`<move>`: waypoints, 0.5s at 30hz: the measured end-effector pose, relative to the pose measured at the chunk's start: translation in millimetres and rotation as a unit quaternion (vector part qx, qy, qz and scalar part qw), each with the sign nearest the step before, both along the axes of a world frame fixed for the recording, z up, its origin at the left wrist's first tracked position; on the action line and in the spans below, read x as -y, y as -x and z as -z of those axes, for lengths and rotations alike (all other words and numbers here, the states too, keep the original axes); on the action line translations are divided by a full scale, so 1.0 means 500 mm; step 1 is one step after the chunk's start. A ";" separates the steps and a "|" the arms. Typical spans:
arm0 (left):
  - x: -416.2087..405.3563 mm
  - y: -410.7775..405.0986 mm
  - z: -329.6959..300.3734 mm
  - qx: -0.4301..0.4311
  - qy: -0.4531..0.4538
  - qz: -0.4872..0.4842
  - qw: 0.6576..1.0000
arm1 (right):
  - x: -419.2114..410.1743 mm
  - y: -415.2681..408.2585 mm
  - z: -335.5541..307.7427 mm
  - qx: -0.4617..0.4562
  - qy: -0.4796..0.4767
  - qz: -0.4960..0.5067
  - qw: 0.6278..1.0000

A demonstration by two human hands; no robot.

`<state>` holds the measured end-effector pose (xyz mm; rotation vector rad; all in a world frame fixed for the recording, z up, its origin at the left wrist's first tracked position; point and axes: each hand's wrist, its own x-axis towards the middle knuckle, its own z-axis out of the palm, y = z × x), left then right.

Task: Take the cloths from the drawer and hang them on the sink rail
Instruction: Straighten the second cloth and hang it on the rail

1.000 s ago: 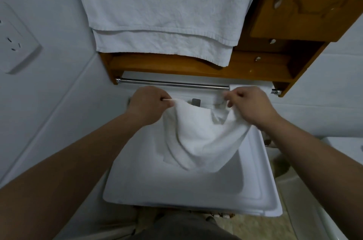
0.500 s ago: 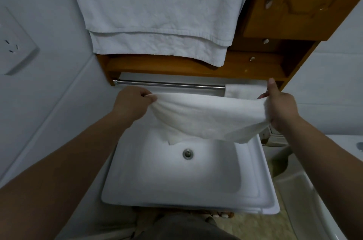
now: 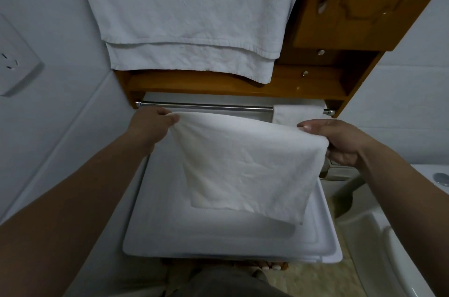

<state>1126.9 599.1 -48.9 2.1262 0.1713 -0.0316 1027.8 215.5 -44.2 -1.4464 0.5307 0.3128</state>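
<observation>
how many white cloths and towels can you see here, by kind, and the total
Small white cloth held spread in both hands over the sink: 1
Small white cloth already hung at the right end of the steel rail: 1
Large white towel draped above the wooden shelf: 1, folded double, so it shows two hems
Total: 3
</observation>
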 end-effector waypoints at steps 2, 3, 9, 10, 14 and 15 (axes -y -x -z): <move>-0.007 -0.004 0.000 -0.012 0.012 -0.017 1.000 | 0.009 0.002 -0.001 0.008 -0.037 -0.040 0.998; -0.009 -0.005 0.001 -0.013 0.015 -0.023 1.000 | 0.011 0.005 -0.005 0.011 -0.055 -0.056 0.997; -0.009 -0.006 0.001 -0.008 0.002 -0.024 1.000 | -0.005 0.002 -0.011 -0.005 0.128 -0.043 0.991; -0.006 -0.007 0.001 -0.003 -0.011 -0.020 1.000 | -0.014 -0.002 -0.008 -0.002 0.193 -0.029 0.981; 0.012 -0.009 0.003 0.002 -0.037 -0.003 0.999 | -0.059 -0.023 -0.001 0.029 0.319 0.044 0.946; 0.016 -0.010 0.002 0.005 -0.048 0.002 0.999 | -0.070 -0.026 -0.001 0.038 0.329 0.059 0.942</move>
